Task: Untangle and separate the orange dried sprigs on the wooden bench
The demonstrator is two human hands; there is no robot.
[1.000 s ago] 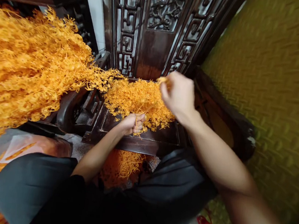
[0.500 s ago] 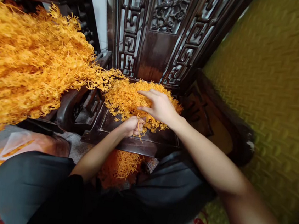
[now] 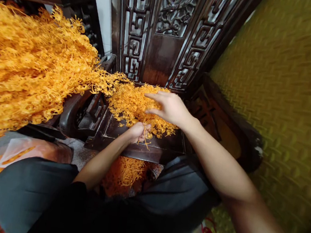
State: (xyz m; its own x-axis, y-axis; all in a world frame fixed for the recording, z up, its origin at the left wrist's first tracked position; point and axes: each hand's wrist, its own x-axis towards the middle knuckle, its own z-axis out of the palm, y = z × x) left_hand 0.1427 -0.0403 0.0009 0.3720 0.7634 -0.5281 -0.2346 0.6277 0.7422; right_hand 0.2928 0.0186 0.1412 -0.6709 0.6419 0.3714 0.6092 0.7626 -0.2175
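Observation:
Thin orange plastic stems (image 3: 146, 140) stick out of my left hand (image 3: 137, 132), whose fingers are closed around them above the front of a dark wooden chair seat (image 3: 166, 143). My right hand (image 3: 171, 108) hovers just above and to the right, its thumb and fingers stretched out and apart. Beneath it, a heap of orange plastic flower sprigs (image 3: 125, 102) covers the back of the seat and is partly hidden by this hand.
A large mass of orange sprigs (image 3: 30, 66) spreads over the left armrest (image 3: 70, 115). The carved chair back (image 3: 163, 54) rises behind. More orange stems (image 3: 131, 171) lie below the seat between my knees. A plastic bag (image 3: 41, 149) is at lower left, a yellow-green textured surface (image 3: 291, 90) at right.
My right hand has shifted slightly to the right. My left hand stays near the seat's front with the stems, which now hang a little lower.

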